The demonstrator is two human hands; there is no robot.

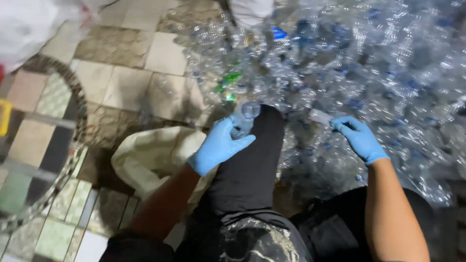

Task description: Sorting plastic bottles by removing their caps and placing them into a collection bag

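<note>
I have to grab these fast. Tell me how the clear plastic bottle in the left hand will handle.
The bottle looks empty and thin-walled, so it is probably very light and may dent under the left hand. Its smooth, round body could slip in the blue glove and would likely roll if dropped on the tiled floor.

Pile of clear plastic bottles (369, 63) with blue caps, cream sack (150, 153) on tiled floor
</note>
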